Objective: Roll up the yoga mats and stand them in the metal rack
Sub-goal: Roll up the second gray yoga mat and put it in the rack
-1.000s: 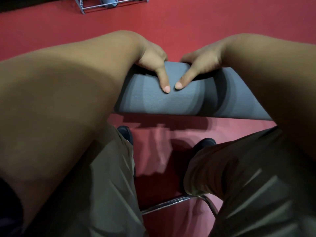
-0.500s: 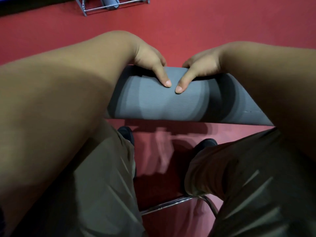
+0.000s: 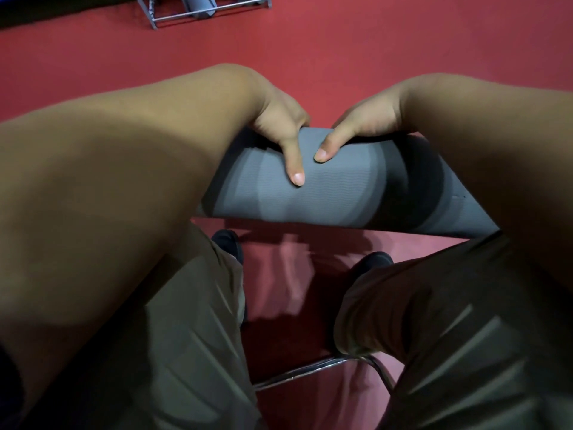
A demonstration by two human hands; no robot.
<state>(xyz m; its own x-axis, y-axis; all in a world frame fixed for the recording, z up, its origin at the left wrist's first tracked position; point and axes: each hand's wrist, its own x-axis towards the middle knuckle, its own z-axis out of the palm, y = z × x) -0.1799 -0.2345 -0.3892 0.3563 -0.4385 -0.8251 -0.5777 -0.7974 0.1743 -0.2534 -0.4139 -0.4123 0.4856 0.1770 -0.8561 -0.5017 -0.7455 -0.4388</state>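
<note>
- A grey ribbed foam yoga mat point(image 3: 335, 193), rolled into a thick tube, lies crosswise in front of the person's knees, above the red carpeted floor point(image 3: 372, 57). A forearm hides each end of it, and I cannot tell whether the roll touches the floor.
- The left hand point(image 3: 279, 125) grips the top of the roll near its middle. Its thumb point(image 3: 296, 172) is laid down the near face, while the other fingers curl over the far side and are out of sight.
- The right hand point(image 3: 366, 122) clamps the roll just beside the left in the same way. Its thumb point(image 3: 324, 152) is pressed on the near face, and the remaining fingers are hidden behind the mat. The two thumb tips are close but apart.
- A silver wire metal rack point(image 3: 201, 13) stands well apart, at the far edge of the floor, with only its base showing below the top border.
- A second grey rolled mat point(image 3: 198, 4) stands inside the rack, also cut off at the top.
- Olive trousers point(image 3: 186, 336) fill the lower view, and the dark shoes point(image 3: 228, 243) are mostly covered by them.
- A bent chrome tube point(image 3: 325, 367) shows between the legs, and what it belongs to is hard to make out.
</note>
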